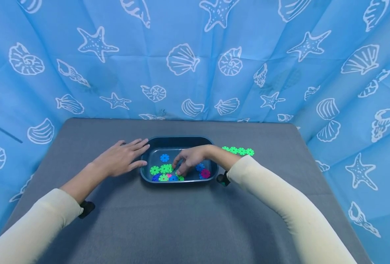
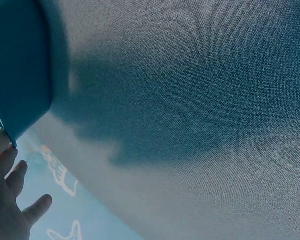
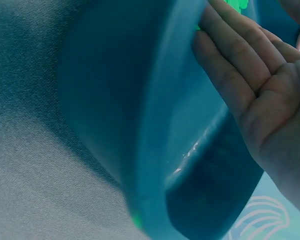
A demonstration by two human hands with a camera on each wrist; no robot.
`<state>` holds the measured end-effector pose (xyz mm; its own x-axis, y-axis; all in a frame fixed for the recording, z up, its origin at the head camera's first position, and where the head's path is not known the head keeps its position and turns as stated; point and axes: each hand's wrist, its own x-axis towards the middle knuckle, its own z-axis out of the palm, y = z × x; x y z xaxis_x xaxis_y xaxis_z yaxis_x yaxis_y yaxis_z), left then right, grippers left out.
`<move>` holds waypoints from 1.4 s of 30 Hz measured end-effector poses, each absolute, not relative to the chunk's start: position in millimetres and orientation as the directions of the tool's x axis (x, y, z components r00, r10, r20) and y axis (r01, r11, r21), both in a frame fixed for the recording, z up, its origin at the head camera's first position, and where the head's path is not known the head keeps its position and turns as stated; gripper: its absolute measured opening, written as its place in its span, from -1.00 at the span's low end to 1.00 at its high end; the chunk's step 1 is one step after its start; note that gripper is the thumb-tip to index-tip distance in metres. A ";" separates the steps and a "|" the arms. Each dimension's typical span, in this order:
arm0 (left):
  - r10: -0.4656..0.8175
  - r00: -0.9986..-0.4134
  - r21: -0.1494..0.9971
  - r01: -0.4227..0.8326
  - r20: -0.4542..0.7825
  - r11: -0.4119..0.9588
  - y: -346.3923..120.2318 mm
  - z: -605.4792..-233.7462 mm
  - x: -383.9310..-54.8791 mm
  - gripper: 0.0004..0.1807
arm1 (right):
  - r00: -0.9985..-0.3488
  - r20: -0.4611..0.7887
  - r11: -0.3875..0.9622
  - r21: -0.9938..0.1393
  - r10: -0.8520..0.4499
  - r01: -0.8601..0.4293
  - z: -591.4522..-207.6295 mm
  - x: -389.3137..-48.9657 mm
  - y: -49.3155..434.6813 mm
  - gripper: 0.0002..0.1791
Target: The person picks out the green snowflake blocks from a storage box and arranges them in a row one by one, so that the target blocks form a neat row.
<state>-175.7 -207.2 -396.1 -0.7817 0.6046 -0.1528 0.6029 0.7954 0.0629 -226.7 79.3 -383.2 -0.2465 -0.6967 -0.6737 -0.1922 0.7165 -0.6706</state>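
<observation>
Head view: dark blue rectangular plastic tub [image 1: 175, 182] mid-table, with notched snowflake discs inside. Green discs [image 1: 155, 170] bunch left of centre along the near side, a blue disc [image 1: 164, 157] lies alone behind them, and a magenta disc [image 1: 205, 173] sits at the right end over blue ones. Left hand [image 1: 123, 157] is at the tub's left end, fingers straight and slightly spread, tips by the rim. Right hand [image 1: 193, 158] reaches down inside, fingers bent, thumb and forefinger a narrow gap apart at the green discs; can't tell if one is pinched. Row of green discs [image 1: 241, 151] outside, right of the tub, partly behind the right forearm. Grey tablecloth [image 1: 181, 227], blue seashell-print curtain [image 1: 132, 69] behind.

Left wrist view: tub's outer wall at upper left, left hand's fingers extended at its rim, shadow across the cloth.

Right wrist view: right hand over the rim, fingers fairly straight and together, green bits by the fingertips; grip unclear.
</observation>
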 end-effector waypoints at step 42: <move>0.611 -0.779 0.049 0.611 -0.141 0.790 -206.2 -396.4 -174.5 -0.23 | -0.268 -0.597 0.652 -0.726 -0.756 -0.222 -363.9 -211.5 88.1 -0.45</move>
